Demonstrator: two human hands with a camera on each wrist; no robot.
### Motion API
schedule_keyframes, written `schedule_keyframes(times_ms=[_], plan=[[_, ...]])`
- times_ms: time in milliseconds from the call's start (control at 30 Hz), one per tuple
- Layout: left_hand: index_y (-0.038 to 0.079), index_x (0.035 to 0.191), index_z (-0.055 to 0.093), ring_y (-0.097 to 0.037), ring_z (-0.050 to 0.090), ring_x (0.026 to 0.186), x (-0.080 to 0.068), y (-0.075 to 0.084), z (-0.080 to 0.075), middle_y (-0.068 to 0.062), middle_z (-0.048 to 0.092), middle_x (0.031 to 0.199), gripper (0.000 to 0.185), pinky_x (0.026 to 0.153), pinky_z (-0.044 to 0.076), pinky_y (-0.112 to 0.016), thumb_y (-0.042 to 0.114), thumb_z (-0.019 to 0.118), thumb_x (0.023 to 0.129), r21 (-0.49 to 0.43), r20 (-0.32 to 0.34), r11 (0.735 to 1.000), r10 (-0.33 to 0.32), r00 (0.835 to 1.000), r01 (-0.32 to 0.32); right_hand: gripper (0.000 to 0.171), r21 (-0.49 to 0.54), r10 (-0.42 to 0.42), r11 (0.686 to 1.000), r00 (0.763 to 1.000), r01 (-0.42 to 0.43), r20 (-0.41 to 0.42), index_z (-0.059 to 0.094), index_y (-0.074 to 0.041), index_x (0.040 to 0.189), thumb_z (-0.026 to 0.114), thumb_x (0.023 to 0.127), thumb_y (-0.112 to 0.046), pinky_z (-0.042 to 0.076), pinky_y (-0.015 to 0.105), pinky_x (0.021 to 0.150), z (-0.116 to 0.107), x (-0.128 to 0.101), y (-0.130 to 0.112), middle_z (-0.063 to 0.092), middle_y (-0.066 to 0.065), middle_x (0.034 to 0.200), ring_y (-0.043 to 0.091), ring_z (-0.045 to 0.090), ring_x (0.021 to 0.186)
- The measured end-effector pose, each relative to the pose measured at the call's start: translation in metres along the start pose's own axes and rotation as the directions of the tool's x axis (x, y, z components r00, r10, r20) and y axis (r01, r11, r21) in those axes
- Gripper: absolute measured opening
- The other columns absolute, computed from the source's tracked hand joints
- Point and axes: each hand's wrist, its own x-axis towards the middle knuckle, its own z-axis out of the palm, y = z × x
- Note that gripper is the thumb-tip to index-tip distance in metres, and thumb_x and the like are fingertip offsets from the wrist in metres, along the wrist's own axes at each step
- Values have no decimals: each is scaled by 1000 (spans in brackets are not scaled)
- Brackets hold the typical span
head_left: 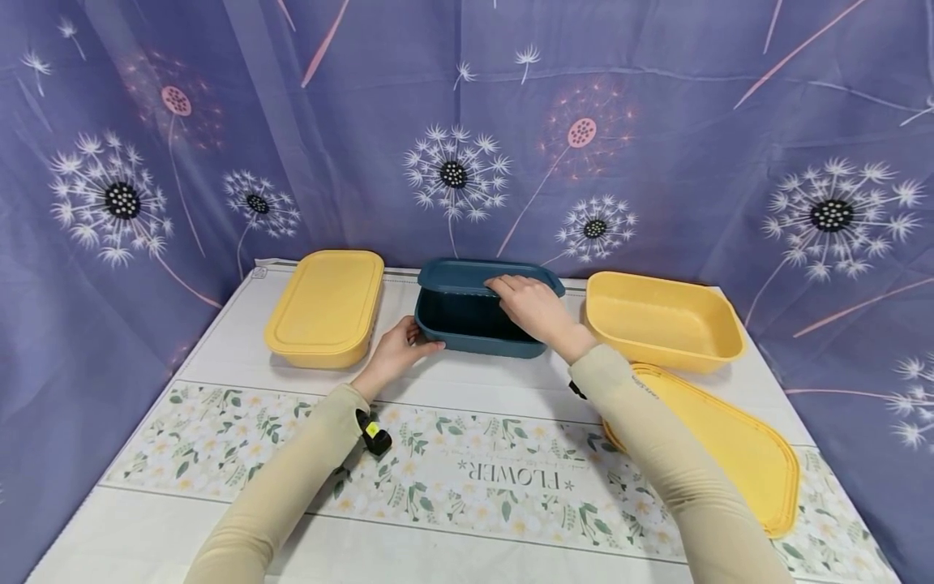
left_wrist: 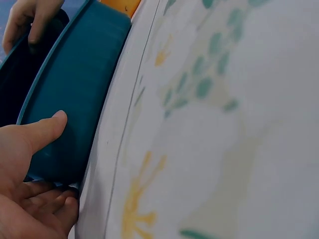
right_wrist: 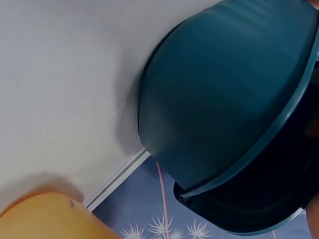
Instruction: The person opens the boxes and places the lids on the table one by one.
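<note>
A dark blue rectangular container (head_left: 481, 345) stands near the table's back edge, its lid (head_left: 460, 276) tilted over the rear rim so that the front of the opening shows. My left hand (head_left: 397, 350) holds the container's left end. In the left wrist view the thumb (left_wrist: 47, 130) lies against the long side wall (left_wrist: 75, 89) while the fingers curl at the end near the base. With my right hand (head_left: 533, 307) I grip the front edge of the lid, fingers on top; the thumb is hidden in the head view. The right wrist view shows the container's other end (right_wrist: 224, 99).
A yellow box with its lid on (head_left: 328, 300) stands to the left. On the right is an uncovered yellow box (head_left: 657, 350), with a yellow lid (head_left: 730, 446) lying in front, partly under my right forearm. A purple dandelion-print curtain (head_left: 350, 162) hangs behind the table.
</note>
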Motion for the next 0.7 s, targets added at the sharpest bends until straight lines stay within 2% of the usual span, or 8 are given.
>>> schedule_keyframes(times_ms=[200,433,567,700], plan=[[2,135,52,-31,53,130,0,2,0,-19,58,139,65,109,43,-44,35,81,87,5,-4,1000,3,1000,-3,38,25,3,1000,1000,-2,-23,61,-3,132,69,95,-5,56,42,91,-6,1,2,67,16,125,30,66,109],[3,133,54,-29,57,122,0,2,3,-17,61,135,62,100,48,-43,36,80,87,33,-20,999,10,1000,-10,39,58,19,998,998,-16,-52,61,-2,133,69,95,-4,56,44,89,-12,-1,8,67,17,124,32,67,107],[2,133,54,-30,58,122,1,3,5,-17,61,135,62,101,49,-43,35,80,87,45,-33,999,13,999,-12,40,71,26,997,997,-21,-69,60,-2,133,69,94,-2,56,45,91,-14,-3,11,66,18,125,33,66,109],[2,132,55,-30,58,121,1,4,6,-18,62,133,60,99,49,-44,34,80,88,49,-36,999,19,999,-17,40,75,27,997,996,-21,-80,60,-1,134,68,95,-1,57,45,86,-19,-5,13,67,18,124,33,67,105]])
